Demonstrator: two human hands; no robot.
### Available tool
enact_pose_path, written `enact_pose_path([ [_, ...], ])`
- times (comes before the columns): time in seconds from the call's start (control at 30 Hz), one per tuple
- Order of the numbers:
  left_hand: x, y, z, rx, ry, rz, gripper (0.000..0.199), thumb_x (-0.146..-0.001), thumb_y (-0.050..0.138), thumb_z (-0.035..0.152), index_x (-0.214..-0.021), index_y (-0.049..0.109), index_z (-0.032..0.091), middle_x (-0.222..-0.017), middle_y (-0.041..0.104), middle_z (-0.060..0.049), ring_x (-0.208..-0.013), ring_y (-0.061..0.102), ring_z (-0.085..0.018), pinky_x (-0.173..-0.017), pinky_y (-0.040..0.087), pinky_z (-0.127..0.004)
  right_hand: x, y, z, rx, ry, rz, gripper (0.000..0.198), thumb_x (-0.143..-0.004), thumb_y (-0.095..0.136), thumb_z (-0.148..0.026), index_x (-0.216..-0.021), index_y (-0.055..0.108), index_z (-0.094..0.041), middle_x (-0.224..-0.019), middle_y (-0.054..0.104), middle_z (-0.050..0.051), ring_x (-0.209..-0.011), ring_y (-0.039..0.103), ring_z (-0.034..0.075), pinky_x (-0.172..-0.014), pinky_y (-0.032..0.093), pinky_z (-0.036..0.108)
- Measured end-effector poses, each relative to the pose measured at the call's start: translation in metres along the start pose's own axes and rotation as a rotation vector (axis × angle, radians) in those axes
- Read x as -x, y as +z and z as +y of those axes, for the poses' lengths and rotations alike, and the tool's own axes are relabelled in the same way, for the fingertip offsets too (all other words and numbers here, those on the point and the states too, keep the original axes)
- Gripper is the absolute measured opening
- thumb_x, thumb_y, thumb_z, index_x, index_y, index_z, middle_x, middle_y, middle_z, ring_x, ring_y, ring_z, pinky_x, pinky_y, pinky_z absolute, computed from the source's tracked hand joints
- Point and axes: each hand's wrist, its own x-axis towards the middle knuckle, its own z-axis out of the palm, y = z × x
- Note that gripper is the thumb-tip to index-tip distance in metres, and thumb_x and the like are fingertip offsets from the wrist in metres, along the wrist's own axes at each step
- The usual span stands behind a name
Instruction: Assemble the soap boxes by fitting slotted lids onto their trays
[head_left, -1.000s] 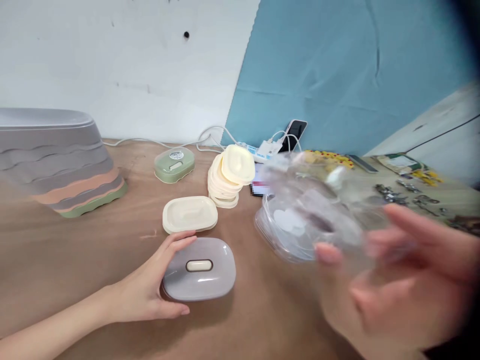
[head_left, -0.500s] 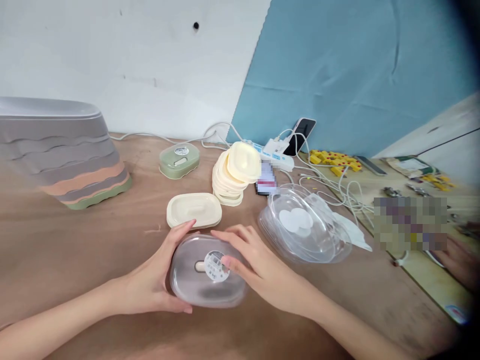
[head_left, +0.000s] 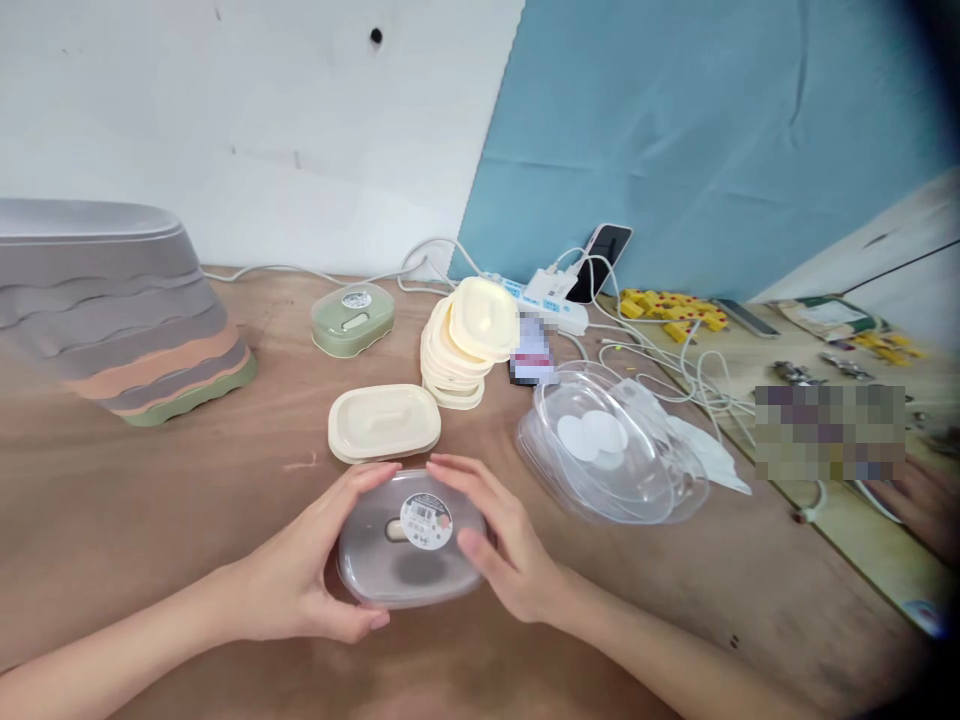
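Grip: left hand [head_left: 300,565] clasps the left end of the grey box [head_left: 360,570], fingers at the far edge, thumb at the near edge. Right hand [head_left: 517,550] curves round the right end, fingers at the far edge, thumb on top near the label [head_left: 426,522]. Both hands are parted only by the width of what they hold; pressure cannot be told.

Position: grey box at the near middle of the table [head_left: 150,520], between the hands, long side running left to right. Clear cover [head_left: 375,510] over it; label on the cover, beside the pale inset [head_left: 394,531] seen through it.

Surroundings: cream lid [head_left: 384,420] just beyond the box, with another edge visible beneath. Behind and to its right, a leaning lid stack [head_left: 454,350]. Green box [head_left: 352,325] farther back. Far left, a tub stack [head_left: 150,300] in grey, orange and green. Right of the hands and apart from them, clear covers [head_left: 577,490] in a pile, white labels showing.

Back right: power strip [head_left: 562,318] with white cables [head_left: 701,380]; phone [head_left: 606,255] propped behind it. Yellow parts [head_left: 671,310] farther right.
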Motion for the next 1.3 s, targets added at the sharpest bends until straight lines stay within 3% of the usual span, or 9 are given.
enact_pose_path([
  [0.13,0.0,-0.001,-0.003,-0.018,0.028,0.012,0.095,-0.067,0.069,0.02,-0.143,0.014,0.029,-0.15,0.022,-0.013,-0.135,0.032,-0.034,-0.109,0.032,-0.053,0.005,-0.006,0.013,0.143,-0.237,-0.21,0.087,-0.075,0.066,-0.057,-0.142,0.025,-0.021,-0.147,0.017,0.02,-0.14,0.022,0.034,-0.107,0.036,0.048],
  [0.33,-0.001,-0.005,-0.006,-0.065,0.055,-0.005,0.096,-0.066,0.072,0.025,-0.143,0.015,0.027,-0.148,0.028,-0.014,-0.132,0.037,-0.035,-0.107,0.037,-0.049,0.002,-0.009,0.018,0.116,-0.161,-0.192,0.108,-0.063,0.079,-0.052,-0.143,0.013,-0.024,-0.142,0.027,0.02,-0.135,0.032,0.033,-0.104,0.038,0.049],
  [0.47,0.0,-0.006,-0.008,-0.103,0.064,-0.011,0.094,-0.071,0.071,0.04,-0.144,0.013,0.026,-0.147,0.026,-0.014,-0.132,0.036,-0.035,-0.107,0.036,-0.049,0.0,-0.01,0.016,0.1,-0.116,-0.218,0.103,-0.061,0.081,-0.05,-0.141,0.021,-0.023,-0.138,0.034,0.017,-0.132,0.037,0.03,-0.104,0.039,0.044],
  [0.67,-0.001,-0.009,-0.005,-0.125,0.092,0.016,0.076,-0.084,0.041,0.068,-0.144,0.02,0.027,-0.146,0.023,-0.015,-0.133,0.029,-0.037,-0.106,0.032,-0.055,-0.001,-0.015,0.013,0.224,-0.1,-0.246,0.101,-0.06,0.08,-0.053,-0.14,0.025,-0.023,-0.138,0.037,0.017,-0.13,0.038,0.03,-0.105,0.036,0.048],
  [0.8,-0.001,-0.012,-0.002,-0.133,0.115,0.082,0.062,-0.09,0.034,0.062,-0.142,0.026,0.028,-0.144,0.028,-0.013,-0.133,0.029,-0.035,-0.104,0.035,-0.052,-0.001,-0.014,0.014,0.24,-0.115,-0.232,0.101,-0.061,0.078,-0.054,-0.139,0.023,-0.022,-0.138,0.038,0.018,-0.131,0.039,0.031,-0.104,0.037,0.048],
  [0.93,-0.002,-0.019,-0.003,-0.235,0.11,0.233,0.043,-0.096,0.033,0.042,-0.137,0.032,0.029,-0.142,0.033,-0.011,-0.131,0.032,-0.031,-0.103,0.038,-0.048,0.002,-0.01,0.018,0.27,-0.168,-0.174,0.111,-0.063,0.075,-0.059,-0.143,0.008,-0.02,-0.141,0.035,0.023,-0.133,0.037,0.033,-0.105,0.036,0.051],
  [1.03,-0.004,-0.029,-0.007,-0.396,0.049,0.342,0.035,-0.095,0.034,0.031,-0.13,0.037,0.029,-0.14,0.036,-0.008,-0.128,0.035,-0.029,-0.104,0.034,-0.049,0.004,-0.008,0.02,0.31,-0.22,-0.132,0.116,-0.065,0.073,-0.061,-0.144,0.0,-0.018,-0.144,0.03,0.025,-0.135,0.034,0.034,-0.106,0.035,0.052],
  [1.17,-0.009,-0.044,-0.018,-0.525,-0.064,0.472,0.03,-0.094,0.041,0.034,-0.123,0.043,0.027,-0.135,0.041,-0.006,-0.126,0.037,-0.029,-0.105,0.03,-0.052,0.005,-0.006,0.019,0.357,-0.23,-0.09,0.104,-0.073,0.07,-0.055,-0.144,0.003,-0.02,-0.144,0.028,0.026,-0.137,0.031,0.034,-0.103,0.037,0.053],
  [1.3,-0.013,-0.05,-0.028,-0.536,-0.158,0.391,0.033,-0.092,0.045,0.042,-0.121,0.048,0.028,-0.138,0.039,-0.007,-0.128,0.034,-0.03,-0.104,0.03,-0.055,0.005,-0.007,0.014,0.379,-0.173,-0.143,0.101,-0.071,0.07,-0.056,-0.143,0.01,-0.02,-0.145,0.026,0.026,-0.137,0.03,0.035,-0.103,0.038,0.053],
])
